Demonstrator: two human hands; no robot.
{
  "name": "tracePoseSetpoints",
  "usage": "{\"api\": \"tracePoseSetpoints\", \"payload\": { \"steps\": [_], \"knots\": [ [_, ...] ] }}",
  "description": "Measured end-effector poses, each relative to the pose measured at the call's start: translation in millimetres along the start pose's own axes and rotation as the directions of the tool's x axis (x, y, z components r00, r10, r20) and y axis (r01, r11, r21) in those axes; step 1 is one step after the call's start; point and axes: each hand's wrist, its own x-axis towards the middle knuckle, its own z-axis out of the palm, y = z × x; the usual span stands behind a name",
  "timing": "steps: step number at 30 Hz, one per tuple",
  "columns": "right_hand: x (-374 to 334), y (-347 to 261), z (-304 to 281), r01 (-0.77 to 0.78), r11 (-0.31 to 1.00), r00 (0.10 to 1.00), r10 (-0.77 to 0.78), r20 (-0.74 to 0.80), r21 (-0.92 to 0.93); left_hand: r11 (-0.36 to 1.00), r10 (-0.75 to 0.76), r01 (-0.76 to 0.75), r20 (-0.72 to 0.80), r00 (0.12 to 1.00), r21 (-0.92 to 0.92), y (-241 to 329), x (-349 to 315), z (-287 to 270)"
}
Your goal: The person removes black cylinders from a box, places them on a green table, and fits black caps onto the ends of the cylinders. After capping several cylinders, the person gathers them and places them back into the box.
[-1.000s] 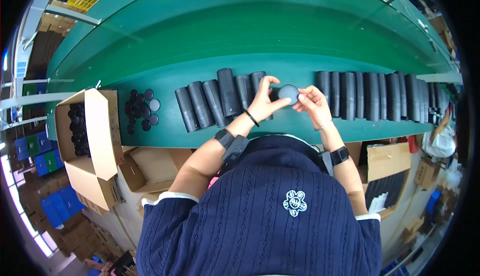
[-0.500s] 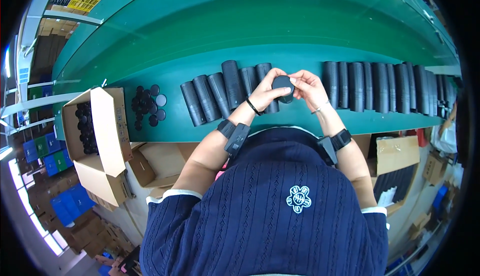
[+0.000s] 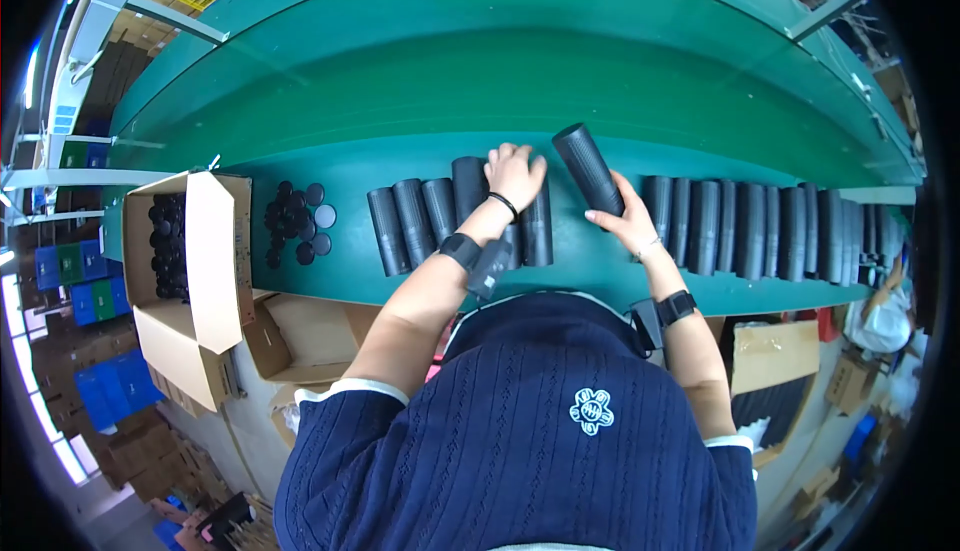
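Observation:
Tilted above the green table, a black ribbed tube (image 3: pixel 588 169) is in my right hand (image 3: pixel 632 221), which grips its lower end between thumb and fingers. The tube's closed round end points up and left. My left hand (image 3: pixel 513 179) lies over a row of similar black tubes (image 3: pixel 412 221), its fingers bent around the top of one. That tube is partly hidden beneath the hand. Left of the row, a loose pile of round black caps (image 3: pixel 290 213) rests on the table.
More black tubes (image 3: pixel 745 231) stand side by side along the right. An open cardboard box (image 3: pixel 215 261) of black caps is at the left edge. Below the table edge are another open carton (image 3: pixel 310 326) and, at right, a carton (image 3: pixel 775 366) with dark tubes.
My hands were together on a tube with a round black end; they have parted. The right now holds the tube up, while the left has moved to the row.

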Motion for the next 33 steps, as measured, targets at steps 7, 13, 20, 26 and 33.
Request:
{"api": "tracePoseSetpoints", "payload": {
  "steps": [7,13,20,26,33],
  "knots": [
    [97,22,-14,0.128,0.969,0.982,-0.154,-0.113,-0.213,0.928,0.143,-0.223,0.268,0.953,0.297,20,-25,-16],
    [174,-9,26,-0.081,0.920,0.974,-0.009,-0.228,-0.383,0.781,0.244,-0.251,-0.091,0.966,-0.572,24,-52,-54],
    [182,36,29,0.045,0.515,0.921,-0.353,-0.164,-0.856,0.628,0.342,-0.067,0.198,0.919,-0.775,4,-58,-41],
    [66,-52,25,-0.374,0.858,0.909,0.264,0.324,0.352,0.369,0.326,0.210,0.338,0.883,-0.905,-13,-72,-31],
    [7,-46,48,-0.315,0.770,0.940,0.173,0.293,0.555,0.250,0.342,0.333,0.405,0.848,-0.909,-5,-77,-57]
  ]
}}
